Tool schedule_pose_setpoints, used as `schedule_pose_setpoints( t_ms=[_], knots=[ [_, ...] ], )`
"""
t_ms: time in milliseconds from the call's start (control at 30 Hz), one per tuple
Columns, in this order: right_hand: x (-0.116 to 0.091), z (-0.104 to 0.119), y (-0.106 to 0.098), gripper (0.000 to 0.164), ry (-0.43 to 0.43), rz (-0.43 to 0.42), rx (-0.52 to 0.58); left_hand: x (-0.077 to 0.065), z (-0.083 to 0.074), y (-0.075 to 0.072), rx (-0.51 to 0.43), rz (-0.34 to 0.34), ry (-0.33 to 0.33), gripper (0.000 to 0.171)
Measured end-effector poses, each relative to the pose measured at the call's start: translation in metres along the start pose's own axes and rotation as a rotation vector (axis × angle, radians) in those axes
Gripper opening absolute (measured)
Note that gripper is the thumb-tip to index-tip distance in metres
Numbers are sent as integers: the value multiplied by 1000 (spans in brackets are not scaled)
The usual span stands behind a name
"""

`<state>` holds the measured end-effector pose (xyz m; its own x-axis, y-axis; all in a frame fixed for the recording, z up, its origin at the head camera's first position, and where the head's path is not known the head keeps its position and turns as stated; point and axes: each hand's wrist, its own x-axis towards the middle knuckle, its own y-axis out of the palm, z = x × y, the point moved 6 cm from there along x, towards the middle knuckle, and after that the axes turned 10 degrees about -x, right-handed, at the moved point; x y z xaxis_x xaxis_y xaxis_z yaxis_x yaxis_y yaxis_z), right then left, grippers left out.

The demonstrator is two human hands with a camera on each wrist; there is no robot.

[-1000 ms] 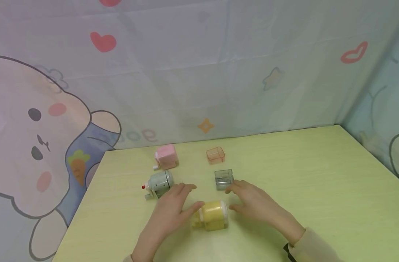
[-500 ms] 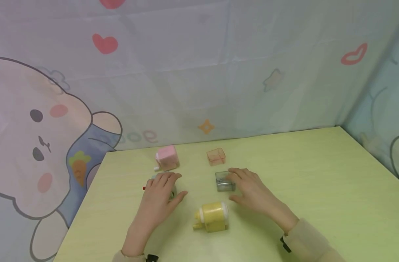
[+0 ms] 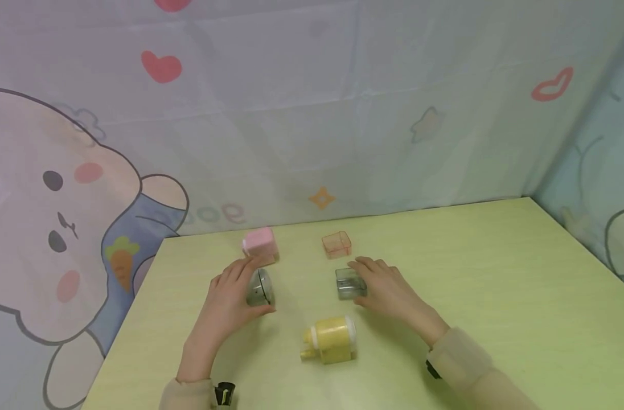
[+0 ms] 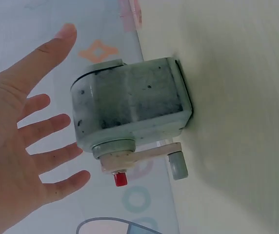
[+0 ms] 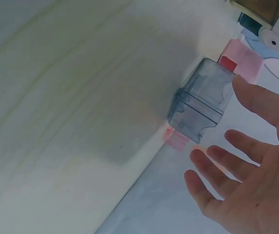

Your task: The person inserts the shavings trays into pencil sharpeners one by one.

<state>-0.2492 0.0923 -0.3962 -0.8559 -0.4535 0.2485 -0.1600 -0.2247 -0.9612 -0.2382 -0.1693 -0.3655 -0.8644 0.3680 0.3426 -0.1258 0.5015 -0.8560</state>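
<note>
Zero held, both spread wide: my left grip [image 3: 227,299] has the grey sharpener [image 3: 258,289] at 2 o'clock, my right grip [image 3: 389,290] the clear tray [image 3: 345,288] at 9. Risk: lopsided closing may skid either.

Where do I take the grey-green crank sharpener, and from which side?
With the left hand, I'd come from above and grip the grey-green sharpener by its body, thumb on the near wall, fingers on the far one. It stands upright on its base, so both walls should be reachable. Better avoid the crank, which sticks out at one end and could turn if held.
</note>
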Motion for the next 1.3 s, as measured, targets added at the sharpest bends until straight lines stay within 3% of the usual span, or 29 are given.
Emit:
schedule_pose_setpoints(
  t_ms=[300,633,833,1300],
  knots=[
    [7,-7,11,65,26,34,44,3,18,15,-52,74,-92,100],
    [9,-12,21,61,47,45,92,6,32,26,-94,82,-117,90],
    [11,-12,23,58,46,48,106,5,38,29,-140,95,-104,87],
    [10,-8,21,56,44,60,140,5,34,32,-207,87,-34,81]
  ],
)
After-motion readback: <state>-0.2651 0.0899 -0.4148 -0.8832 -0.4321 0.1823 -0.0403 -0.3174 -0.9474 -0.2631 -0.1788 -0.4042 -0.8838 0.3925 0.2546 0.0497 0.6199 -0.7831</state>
